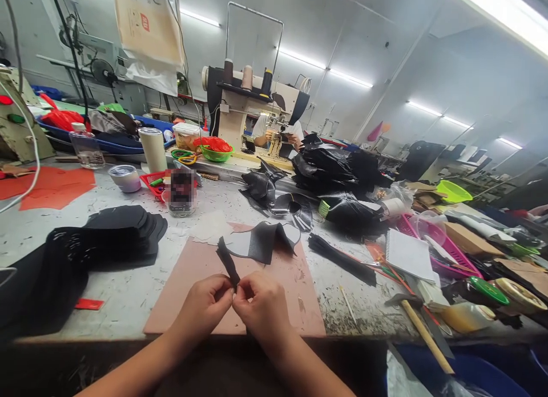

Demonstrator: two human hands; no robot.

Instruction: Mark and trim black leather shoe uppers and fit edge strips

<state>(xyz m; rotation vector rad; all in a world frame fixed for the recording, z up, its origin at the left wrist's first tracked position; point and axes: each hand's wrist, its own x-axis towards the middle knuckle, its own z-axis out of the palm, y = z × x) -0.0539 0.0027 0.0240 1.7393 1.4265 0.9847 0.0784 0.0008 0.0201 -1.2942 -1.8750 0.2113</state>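
Note:
My left hand (208, 303) and my right hand (264, 306) meet over the front part of a pinkish-brown board (171, 300). Both pinch a black strip (228, 263), whose upper end slants up and to the left. Whether it is one strip or several layers I cannot tell, and my fingers hide its lower end. Just beyond it lies a curved black piece with a pale grey underside (262, 243). To the right of the board rests a stack of narrow black strips (342, 259).
Stacked black pieces (115, 231) lie at left. A hammer (428, 337) overhangs the front edge at right, near a notepad (410, 255) and jars. Behind stand a cup (152, 149), a heap of black leather-like pieces (334, 166) and a sewing machine (240, 120) with a person behind it.

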